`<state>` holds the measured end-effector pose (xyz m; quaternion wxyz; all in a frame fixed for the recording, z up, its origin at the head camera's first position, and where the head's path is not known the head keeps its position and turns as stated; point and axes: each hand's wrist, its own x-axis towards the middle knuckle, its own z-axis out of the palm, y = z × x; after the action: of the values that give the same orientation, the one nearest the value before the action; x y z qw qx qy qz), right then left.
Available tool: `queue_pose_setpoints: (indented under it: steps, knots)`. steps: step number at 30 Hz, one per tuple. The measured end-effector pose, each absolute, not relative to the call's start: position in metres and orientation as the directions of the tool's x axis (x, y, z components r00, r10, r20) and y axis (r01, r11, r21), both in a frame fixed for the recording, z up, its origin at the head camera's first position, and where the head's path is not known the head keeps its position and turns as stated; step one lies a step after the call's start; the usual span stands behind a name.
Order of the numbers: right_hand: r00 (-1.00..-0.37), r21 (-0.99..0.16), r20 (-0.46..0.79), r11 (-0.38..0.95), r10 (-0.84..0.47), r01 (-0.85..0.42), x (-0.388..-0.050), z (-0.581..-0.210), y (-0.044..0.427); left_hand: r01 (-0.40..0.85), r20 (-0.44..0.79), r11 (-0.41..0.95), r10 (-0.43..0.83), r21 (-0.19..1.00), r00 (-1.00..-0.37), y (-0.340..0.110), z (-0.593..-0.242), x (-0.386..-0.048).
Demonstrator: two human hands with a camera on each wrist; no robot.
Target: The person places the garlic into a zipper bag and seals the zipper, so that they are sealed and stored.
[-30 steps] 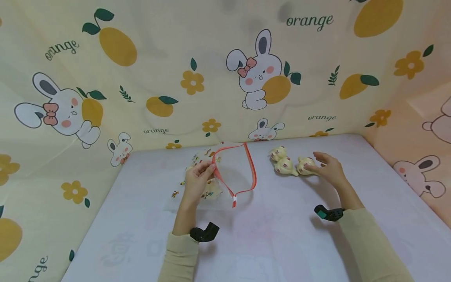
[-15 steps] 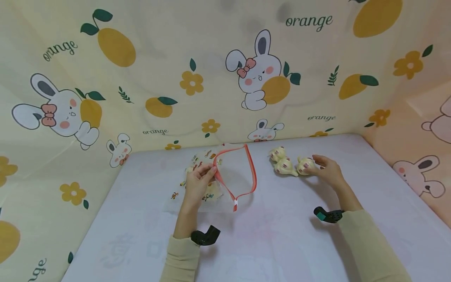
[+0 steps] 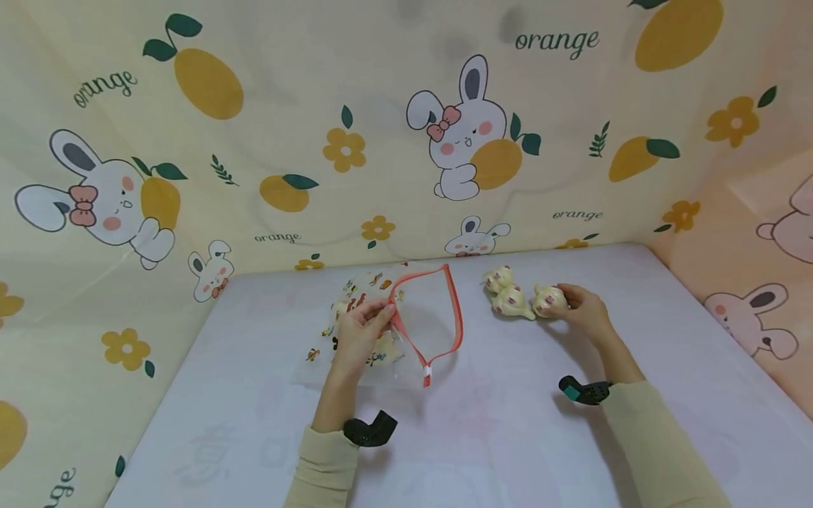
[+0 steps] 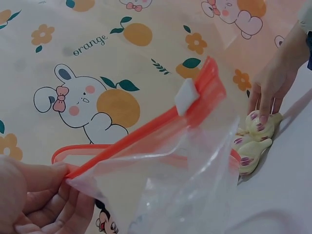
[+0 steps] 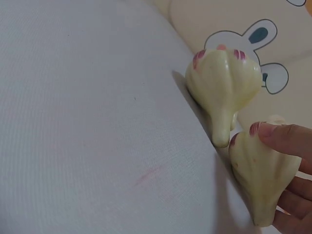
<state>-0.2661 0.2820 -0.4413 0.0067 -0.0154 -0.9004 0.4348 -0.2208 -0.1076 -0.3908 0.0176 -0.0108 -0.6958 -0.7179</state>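
Note:
My left hand (image 3: 363, 335) pinches the red zip edge of a clear zipper bag (image 4: 161, 200) printed with small cartoon figures. The bag's mouth gapes toward the right, and a white slider (image 4: 186, 97) sits on the zip. On the right, my right hand (image 3: 587, 312) grips a garlic bulb (image 5: 265, 170), cream with purple streaks. The thumb lies on its near side and the fingers are behind it. Close by on the left, a second garlic bulb (image 5: 224, 83) lies on the table, and a third garlic bulb (image 3: 498, 278) lies behind that one.
The white-covered table (image 3: 508, 437) runs back to a cloth wall (image 3: 356, 85) printed with rabbits and oranges. Another printed cloth side (image 3: 749, 233) rises along the right edge. A black wrist camera (image 3: 370, 429) is strapped to each wrist.
My right hand has moved slightly left and its fingers have closed on the rightmost garlic bulb. The left hand keeps its pinch on the bag, with the mouth still spread.

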Motion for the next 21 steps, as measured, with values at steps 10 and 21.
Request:
queue_pose_setpoints:
  steps: [10,21]
  knots:
    - [-0.998,-0.771,0.007,0.636,0.07,0.04,-0.2665,-0.4435,0.282,0.025,0.025,-0.037,-0.008,0.999,-1.0,-0.1066,-0.3896,-0.2201]
    - [-0.996,-0.796,0.015,0.604,0.088,0.041,-0.2612,-0.442,0.2802,0.024,0.024,-0.033,-0.017,0.999,-1.0,-0.1071,-0.3888,-0.2198]
